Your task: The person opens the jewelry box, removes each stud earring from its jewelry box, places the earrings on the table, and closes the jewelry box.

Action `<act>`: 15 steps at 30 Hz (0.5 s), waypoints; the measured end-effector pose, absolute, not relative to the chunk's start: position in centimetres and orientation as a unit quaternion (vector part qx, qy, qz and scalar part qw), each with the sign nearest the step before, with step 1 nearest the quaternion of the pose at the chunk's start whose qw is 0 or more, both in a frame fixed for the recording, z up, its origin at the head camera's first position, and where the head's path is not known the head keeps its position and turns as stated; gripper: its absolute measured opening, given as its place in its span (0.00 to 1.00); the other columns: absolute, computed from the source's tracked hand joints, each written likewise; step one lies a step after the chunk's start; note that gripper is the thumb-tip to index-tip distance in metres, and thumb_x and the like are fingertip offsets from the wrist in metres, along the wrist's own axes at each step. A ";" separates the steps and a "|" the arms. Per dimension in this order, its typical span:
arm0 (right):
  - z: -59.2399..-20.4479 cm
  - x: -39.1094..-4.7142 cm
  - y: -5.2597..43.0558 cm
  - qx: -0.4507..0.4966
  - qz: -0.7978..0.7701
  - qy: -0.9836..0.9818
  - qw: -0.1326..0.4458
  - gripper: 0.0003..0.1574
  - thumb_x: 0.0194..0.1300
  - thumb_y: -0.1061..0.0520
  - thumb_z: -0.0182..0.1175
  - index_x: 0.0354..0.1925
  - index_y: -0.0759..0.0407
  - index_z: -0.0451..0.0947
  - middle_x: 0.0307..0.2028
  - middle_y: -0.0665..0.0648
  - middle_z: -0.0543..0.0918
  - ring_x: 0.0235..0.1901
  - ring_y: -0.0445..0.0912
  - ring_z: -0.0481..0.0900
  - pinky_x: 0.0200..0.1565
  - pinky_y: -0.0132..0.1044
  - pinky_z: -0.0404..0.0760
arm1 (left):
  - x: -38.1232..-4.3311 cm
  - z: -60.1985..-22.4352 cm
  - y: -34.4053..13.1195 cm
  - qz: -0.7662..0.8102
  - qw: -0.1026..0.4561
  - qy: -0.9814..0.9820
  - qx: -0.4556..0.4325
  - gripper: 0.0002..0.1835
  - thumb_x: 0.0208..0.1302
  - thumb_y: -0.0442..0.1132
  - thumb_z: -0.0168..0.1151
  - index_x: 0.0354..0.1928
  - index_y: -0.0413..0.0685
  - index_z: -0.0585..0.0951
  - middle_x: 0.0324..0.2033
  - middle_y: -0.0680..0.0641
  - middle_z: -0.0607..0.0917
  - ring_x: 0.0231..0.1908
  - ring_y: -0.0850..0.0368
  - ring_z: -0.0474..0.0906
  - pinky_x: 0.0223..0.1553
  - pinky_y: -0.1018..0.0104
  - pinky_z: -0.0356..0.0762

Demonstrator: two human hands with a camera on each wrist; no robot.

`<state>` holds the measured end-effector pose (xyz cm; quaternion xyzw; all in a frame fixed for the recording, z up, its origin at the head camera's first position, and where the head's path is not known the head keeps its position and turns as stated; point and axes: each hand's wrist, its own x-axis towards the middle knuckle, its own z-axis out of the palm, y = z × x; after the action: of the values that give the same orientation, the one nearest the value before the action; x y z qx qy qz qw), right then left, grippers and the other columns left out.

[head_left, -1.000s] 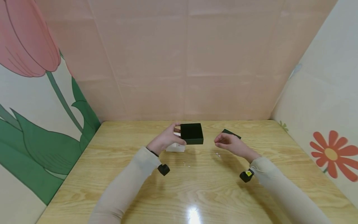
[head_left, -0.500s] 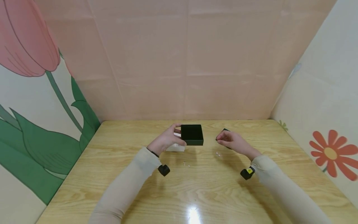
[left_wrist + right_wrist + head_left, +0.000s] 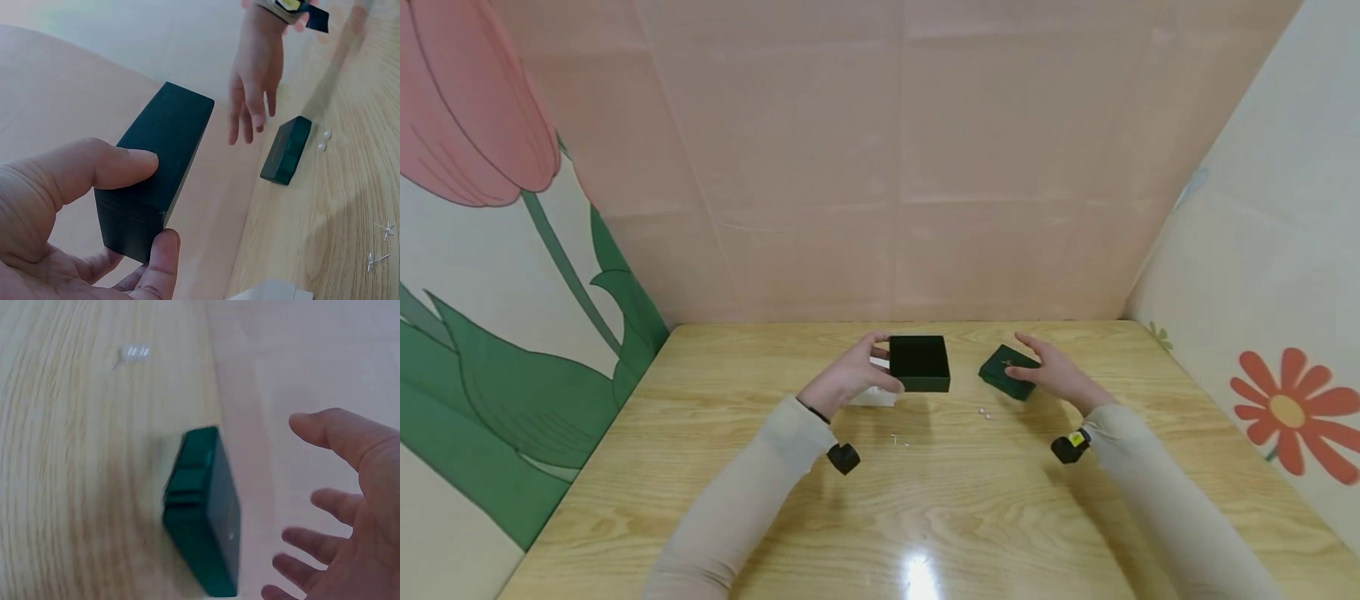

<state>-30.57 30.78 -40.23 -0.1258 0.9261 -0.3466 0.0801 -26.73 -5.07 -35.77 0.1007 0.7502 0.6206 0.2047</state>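
Observation:
My left hand [image 3: 848, 377] grips a dark green square box [image 3: 919, 385] by its left side, fingers behind and thumb at the near corner. Its hollow black inside faces up toward the head camera, held above the table. In the left wrist view the thumb presses the textured green wall [image 3: 172, 137]. A smaller green box [image 3: 1006, 373] with a small gold mark on top lies closed on the table to the right. My right hand [image 3: 1054, 372] hovers over its right end, fingers spread apart; the right wrist view shows a gap between the fingers and this box [image 3: 203, 512].
Two pearl-like earrings [image 3: 984, 413] lie just in front of the smaller box. Silver earrings [image 3: 898, 440] lie nearer, left of centre. A white box-like item [image 3: 872, 397] stands partly hidden behind my left hand. Pink and floral-printed walls border the wooden table [image 3: 820, 533].
My right hand has spread its previously gathered fingers and moved right, uncovering the smaller green box, which now shows its whole top. My left hand and its box have shifted slightly right.

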 end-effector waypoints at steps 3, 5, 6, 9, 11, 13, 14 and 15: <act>-41.1 -31.2 31.2 -0.118 -0.339 0.930 0.083 0.56 0.67 0.46 0.60 0.76 0.65 0.37 0.73 0.76 0.42 0.70 0.72 0.41 0.64 0.69 0.48 | -26.7 -35.8 -5.0 0.615 0.204 0.755 0.101 0.51 0.51 0.26 0.70 0.74 0.53 0.53 0.63 0.39 0.65 0.57 0.43 0.70 0.57 0.47 0.71; -41.6 -31.5 31.4 -0.115 -0.341 0.929 0.085 0.57 0.67 0.47 0.60 0.75 0.67 0.36 0.73 0.76 0.42 0.70 0.73 0.41 0.64 0.69 0.48 | -26.7 -35.8 -5.0 0.617 0.205 0.753 0.099 0.51 0.51 0.26 0.70 0.74 0.53 0.54 0.63 0.40 0.65 0.57 0.43 0.70 0.57 0.47 0.71; -41.8 -31.6 31.5 -0.113 -0.342 0.929 0.087 0.58 0.67 0.47 0.60 0.75 0.68 0.36 0.72 0.77 0.41 0.70 0.73 0.41 0.64 0.69 0.48 | -26.7 -35.9 -5.0 0.618 0.205 0.752 0.099 0.51 0.51 0.26 0.70 0.74 0.53 0.54 0.62 0.40 0.65 0.56 0.43 0.70 0.57 0.47 0.71; -42.3 -32.1 31.6 -0.105 -0.345 0.928 0.094 0.61 0.65 0.45 0.62 0.75 0.69 0.35 0.72 0.77 0.41 0.69 0.73 0.41 0.64 0.69 0.48 | -26.7 -35.9 -5.0 0.619 0.204 0.752 0.098 0.51 0.51 0.26 0.70 0.73 0.53 0.54 0.62 0.40 0.66 0.56 0.44 0.71 0.56 0.48 0.72; -42.7 -32.5 31.7 -0.101 -0.340 0.930 0.099 0.64 0.63 0.43 0.64 0.75 0.69 0.35 0.72 0.78 0.41 0.69 0.74 0.41 0.64 0.69 0.49 | -26.7 -35.8 -5.0 0.618 0.203 0.753 0.099 0.51 0.51 0.26 0.70 0.73 0.53 0.54 0.62 0.40 0.66 0.56 0.44 0.71 0.56 0.48 0.72; -43.1 -32.8 31.7 -0.095 -0.328 0.934 0.105 0.67 0.60 0.41 0.66 0.75 0.69 0.35 0.72 0.78 0.42 0.69 0.74 0.43 0.64 0.68 0.50 | -26.7 -35.8 -5.0 0.619 0.203 0.753 0.099 0.50 0.51 0.26 0.70 0.73 0.53 0.54 0.62 0.39 0.65 0.56 0.43 0.70 0.57 0.47 0.71; -43.3 -33.0 31.7 -0.093 -0.322 0.936 0.107 0.68 0.58 0.41 0.67 0.75 0.68 0.35 0.71 0.78 0.42 0.69 0.74 0.44 0.64 0.68 0.51 | -26.6 -35.8 -4.9 0.619 0.203 0.752 0.099 0.50 0.51 0.26 0.70 0.73 0.53 0.54 0.62 0.40 0.65 0.57 0.43 0.70 0.57 0.47 0.71; -43.4 -33.1 31.7 -0.091 -0.315 0.939 0.108 0.70 0.56 0.40 0.69 0.75 0.68 0.36 0.71 0.79 0.44 0.68 0.74 0.45 0.64 0.68 0.52 | -26.6 -35.8 -4.9 0.619 0.203 0.752 0.098 0.50 0.51 0.25 0.70 0.73 0.54 0.54 0.63 0.39 0.65 0.57 0.43 0.70 0.57 0.47 0.71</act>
<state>-33.13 31.75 -43.45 -0.0909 0.9386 -0.3149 0.1080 -26.63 -4.92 -35.78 0.0985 0.7520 0.6193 0.2031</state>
